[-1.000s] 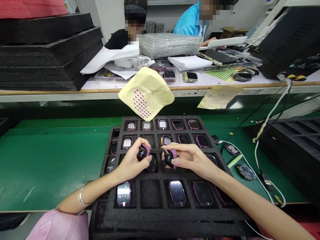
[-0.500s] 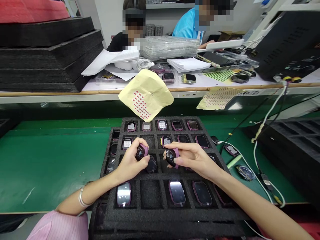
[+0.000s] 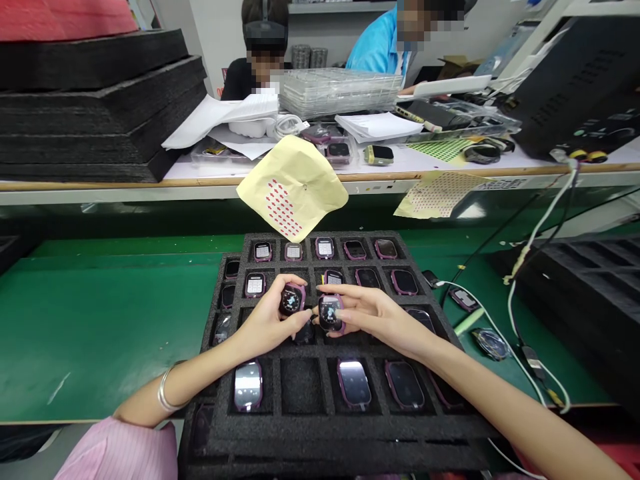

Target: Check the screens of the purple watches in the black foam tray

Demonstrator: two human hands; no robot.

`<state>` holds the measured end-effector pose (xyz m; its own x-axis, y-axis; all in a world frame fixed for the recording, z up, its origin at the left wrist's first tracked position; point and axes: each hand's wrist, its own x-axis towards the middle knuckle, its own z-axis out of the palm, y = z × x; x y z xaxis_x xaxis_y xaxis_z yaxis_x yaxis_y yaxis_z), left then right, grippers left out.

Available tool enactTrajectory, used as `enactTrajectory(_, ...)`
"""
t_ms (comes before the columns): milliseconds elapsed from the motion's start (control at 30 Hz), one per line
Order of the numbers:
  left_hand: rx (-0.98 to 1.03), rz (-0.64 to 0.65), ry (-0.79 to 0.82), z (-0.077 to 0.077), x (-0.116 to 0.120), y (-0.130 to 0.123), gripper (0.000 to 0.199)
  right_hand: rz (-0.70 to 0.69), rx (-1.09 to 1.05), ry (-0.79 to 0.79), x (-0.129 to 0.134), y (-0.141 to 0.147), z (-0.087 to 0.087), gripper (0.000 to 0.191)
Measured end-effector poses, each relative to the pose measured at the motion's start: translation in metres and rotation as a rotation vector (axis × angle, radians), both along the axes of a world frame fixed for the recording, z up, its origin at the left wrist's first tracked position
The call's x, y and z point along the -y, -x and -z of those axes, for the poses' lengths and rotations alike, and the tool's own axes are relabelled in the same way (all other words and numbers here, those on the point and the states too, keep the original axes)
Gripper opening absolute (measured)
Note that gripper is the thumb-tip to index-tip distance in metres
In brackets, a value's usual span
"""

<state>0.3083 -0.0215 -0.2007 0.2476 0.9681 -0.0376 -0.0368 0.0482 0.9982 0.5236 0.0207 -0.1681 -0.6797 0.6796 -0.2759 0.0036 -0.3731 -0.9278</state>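
Observation:
Above the middle of a black foam tray [image 3: 320, 427], my left hand [image 3: 267, 319] grips a purple-framed watch [image 3: 291, 299] with a lit dial. Close on its right, my right hand [image 3: 380, 317] pinches a second purple watch [image 3: 330, 313], whose screen also shows a dial. A small gap separates the two watches, and both screens face up toward me. Around them, purple watches such as a glossy one [image 3: 248, 385] lie in the tray's square pockets. Several in the rear rows show white screens; others are dark. One front pocket [image 3: 301, 387] holds no watch.
A yellow sticker sheet [image 3: 293, 190] hangs from the shelf edge behind the tray. Black foam blocks [image 3: 90, 113] are stacked at left. Cables [image 3: 515, 347], a green tool [image 3: 469, 323] and loose watches lie at right. Two people sit beyond the shelf.
Both watches have turned so their screens face up more. My right hand has moved slightly left with its watch, and my left hand's watch has shifted a little right and up.

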Motion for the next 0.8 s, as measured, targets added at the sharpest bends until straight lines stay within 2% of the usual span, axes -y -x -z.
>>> enactTrajectory(100, 0.196, 0.054, 0.098, 0.0023, -0.0018, -0.0005, 0.035, 0.067, 0.007, 0.025, -0.0030, -0.0004, 0.0009, 0.050)
enactTrajectory(200, 0.283, 0.058, 0.159, 0.0023, -0.0033, -0.0007, 0.034, 0.125, 0.018, 0.022, -0.0069, -0.0030, 0.0022, 0.051)
enactTrajectory(467, 0.270, 0.041, 0.161, -0.0001, -0.0030, -0.0019, 0.035, 0.203, 0.017, -0.052, -0.0036, -0.0021, 0.0004, 0.054)
enactTrajectory(800, 0.264, 0.026, 0.152, -0.0011, -0.0036, -0.0029, 0.034, 0.193, 0.012, -0.136, 0.0015, -0.0015, -0.0012, 0.051)
